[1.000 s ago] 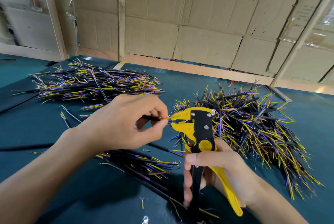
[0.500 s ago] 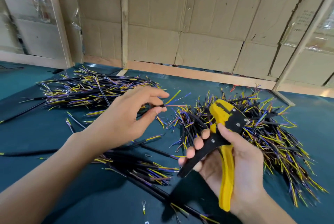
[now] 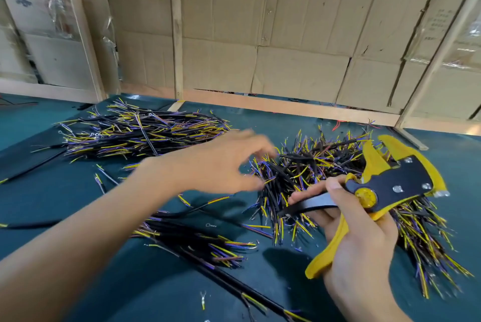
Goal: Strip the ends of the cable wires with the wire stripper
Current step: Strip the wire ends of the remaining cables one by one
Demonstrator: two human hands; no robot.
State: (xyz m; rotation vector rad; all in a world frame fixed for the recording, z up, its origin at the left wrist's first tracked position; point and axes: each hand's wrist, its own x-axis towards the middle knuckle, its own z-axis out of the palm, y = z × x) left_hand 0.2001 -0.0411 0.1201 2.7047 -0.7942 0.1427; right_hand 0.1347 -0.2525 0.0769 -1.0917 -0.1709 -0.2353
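Between strips: the right hand grips the wire stripper at the right, while the blurred left hand, apparently loose-fingered and empty, reaches toward the cable pile, so picking one cable comes next.

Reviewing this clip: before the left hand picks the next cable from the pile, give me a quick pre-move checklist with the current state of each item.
1. Wire stripper held securely by right hand: ok.
2. Stripper's head free of any wire: ok, nothing shows in it.
3. Left hand empty and free to pick: cannot tell for certain; it is blurred, though its fingers look loosely spread with nothing in them.
4. Cables within the left hand's reach: ok, the right-hand pile lies just beyond its fingers.
5. Far-left pile kept apart from the right-hand pile: ok.
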